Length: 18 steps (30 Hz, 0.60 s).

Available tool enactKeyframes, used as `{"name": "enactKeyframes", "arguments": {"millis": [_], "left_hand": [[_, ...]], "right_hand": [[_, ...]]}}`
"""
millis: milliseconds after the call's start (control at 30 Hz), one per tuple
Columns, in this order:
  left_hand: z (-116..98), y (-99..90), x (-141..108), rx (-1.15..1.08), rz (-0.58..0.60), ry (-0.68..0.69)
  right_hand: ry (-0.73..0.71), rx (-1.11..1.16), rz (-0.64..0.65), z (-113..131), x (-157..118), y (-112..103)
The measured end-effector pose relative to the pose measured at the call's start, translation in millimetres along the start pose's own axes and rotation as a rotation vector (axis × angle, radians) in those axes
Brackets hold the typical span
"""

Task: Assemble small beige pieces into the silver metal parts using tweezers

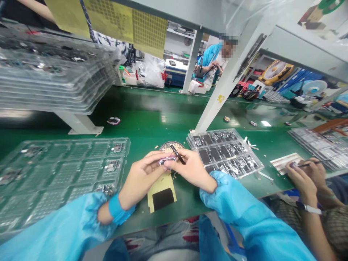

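Observation:
Held in my left hand (143,174) is a small purple-rimmed electronic casing (166,159), gripped between thumb and fingers. My right hand (192,167) is closed around black tweezers (177,154) with pale lettering, their upper end pointing up and left. The right thumb presses against the casing's near side; the tips of the tweezers are hidden by the hand. Just behind both hands lies a round dish (170,145) of small beige pieces. Under them, a yellow backing sheet (152,192) carries a black rectangular sticker (163,199).
At left lies a clear compartment tray (81,174) with several parts, below stacked trays (54,87) on a raised shelf. Another filled tray (227,152) sits right, near a white post (225,76). A co-worker's hands (306,177) work at far right; another person (214,59) stands behind.

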<state>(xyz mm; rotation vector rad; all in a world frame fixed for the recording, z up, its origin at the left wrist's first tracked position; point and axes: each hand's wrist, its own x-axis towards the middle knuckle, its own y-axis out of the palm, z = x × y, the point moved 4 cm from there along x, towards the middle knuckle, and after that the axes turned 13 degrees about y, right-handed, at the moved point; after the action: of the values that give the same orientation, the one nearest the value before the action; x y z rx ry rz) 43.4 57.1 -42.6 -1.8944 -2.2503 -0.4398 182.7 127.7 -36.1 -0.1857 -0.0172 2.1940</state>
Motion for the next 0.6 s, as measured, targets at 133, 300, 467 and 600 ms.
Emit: {"name": "enactKeyframes", "arguments": {"millis": [133,300,467,600], "left_hand": [[4.7,0.2,-1.4,0.15,0.065,0.042],[5.3,0.2,-4.7,0.379,0.103,0.087],[7.8,-1.8,-8.8,0.464,0.045,0.103],[14.9,-5.5,-5.8,0.4,0.018,0.019]], "right_hand": [[-0.01,-0.128,-0.09,5.5,-2.1,-1.9],[-0.004,-0.195,-0.113,4.9,-3.3,-0.4],[-0.008,-0.214,-0.125,1.8,-1.5,1.2],[-0.067,-0.301,-0.127,3.8,-0.9,-1.8]]}}
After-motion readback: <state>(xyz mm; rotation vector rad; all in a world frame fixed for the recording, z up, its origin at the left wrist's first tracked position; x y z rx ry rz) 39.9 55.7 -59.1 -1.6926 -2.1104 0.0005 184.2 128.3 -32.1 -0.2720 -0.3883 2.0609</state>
